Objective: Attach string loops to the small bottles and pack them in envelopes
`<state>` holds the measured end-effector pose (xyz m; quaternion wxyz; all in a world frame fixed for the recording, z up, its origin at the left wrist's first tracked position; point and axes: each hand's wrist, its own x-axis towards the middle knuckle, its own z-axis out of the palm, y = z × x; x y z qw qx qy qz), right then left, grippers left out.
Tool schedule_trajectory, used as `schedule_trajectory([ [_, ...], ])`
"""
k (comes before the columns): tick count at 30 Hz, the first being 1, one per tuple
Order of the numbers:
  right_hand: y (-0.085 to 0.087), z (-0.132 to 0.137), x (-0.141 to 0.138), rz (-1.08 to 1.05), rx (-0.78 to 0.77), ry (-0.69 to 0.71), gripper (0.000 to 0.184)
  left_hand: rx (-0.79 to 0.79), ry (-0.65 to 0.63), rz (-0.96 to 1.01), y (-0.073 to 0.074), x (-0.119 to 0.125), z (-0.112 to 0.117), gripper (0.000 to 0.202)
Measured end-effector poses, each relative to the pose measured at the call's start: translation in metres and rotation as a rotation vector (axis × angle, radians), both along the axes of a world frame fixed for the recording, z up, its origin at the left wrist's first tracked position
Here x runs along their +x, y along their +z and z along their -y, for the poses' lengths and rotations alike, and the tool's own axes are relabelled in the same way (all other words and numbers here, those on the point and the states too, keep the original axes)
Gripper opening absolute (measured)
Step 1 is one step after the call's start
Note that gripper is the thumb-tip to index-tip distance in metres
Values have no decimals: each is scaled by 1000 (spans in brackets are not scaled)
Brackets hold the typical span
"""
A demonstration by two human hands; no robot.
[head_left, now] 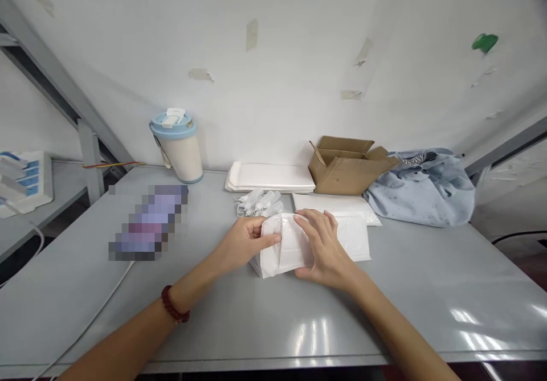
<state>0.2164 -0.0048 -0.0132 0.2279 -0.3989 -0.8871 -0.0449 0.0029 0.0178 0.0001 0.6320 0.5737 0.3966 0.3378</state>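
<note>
A white plastic pouch (285, 250) lies in the middle of the grey table (239, 324), on top of a stack of similar pouches. My left hand (241, 243) pinches its left edge, thumb on top. My right hand (321, 247) rests over its right half, fingers curled across it. A small heap of white folded items (258, 202) sits just behind my hands. More flat white pouches (354, 230) extend to the right from under my right hand.
A pale blue-lidded jug (179, 144) stands at the back left. A stack of white packets (270, 177), an open cardboard box (348, 166) and a light blue cloth bag (423, 187) line the wall. A blurred object (147, 222) and a white cable (92, 324) lie left.
</note>
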Motion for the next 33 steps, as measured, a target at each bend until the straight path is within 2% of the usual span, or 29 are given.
schedule_trajectory([
  [5,0,1,2,-44,50,-4,78,-39,8,-92,4,-8,-7,18],
  [9,-1,-1,5,-2,40,-75,76,39,25,-211,10,-17,-14,21],
  [11,-1,-4,8,33,15,-122,77,144,7,-340,15,-23,-14,20],
  [14,-3,-10,14,57,-17,-181,77,437,-91,-593,20,-32,-8,15],
  [17,-5,-14,19,47,-44,-198,79,693,-265,-693,21,-35,4,35],
  [19,-6,-16,21,36,-64,-193,80,785,-363,-720,18,-32,12,47],
  [22,-6,-15,20,23,-82,-180,78,862,-420,-784,14,-26,17,48],
  [26,-5,-13,18,10,-85,-148,75,838,-435,-791,14,-23,14,32],
  [29,-4,-13,17,2,-93,-135,69,737,-408,-669,19,-26,8,25],
  [31,-4,-12,17,-8,-100,-127,65,630,-322,-584,24,-30,3,18],
  [33,-3,-12,17,-21,-103,-119,64,511,-152,-507,28,-33,-1,15],
])
